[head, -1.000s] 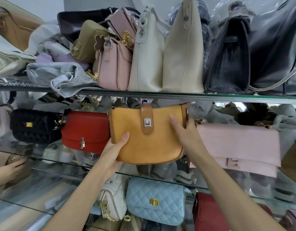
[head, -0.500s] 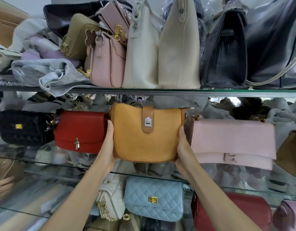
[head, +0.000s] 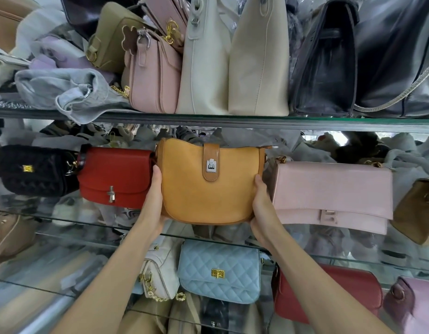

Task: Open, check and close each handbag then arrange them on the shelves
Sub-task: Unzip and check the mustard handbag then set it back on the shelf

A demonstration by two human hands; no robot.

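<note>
Two forearms raised, left hand [head: 153,198] and right hand [head: 263,206] grasping mustard handbag [head: 208,186] by its sides

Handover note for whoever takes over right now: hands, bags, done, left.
Left hand and right hand hold the mustard bag by its two sides, between the red bag and the pink flap bag on the middle glass shelf.
Done: its strap clasp looks fastened; the bag sits upright in the row.
Left: let go, then open, check, close and place the remaining bags. Which ones are already checked cannot be told.
</note>
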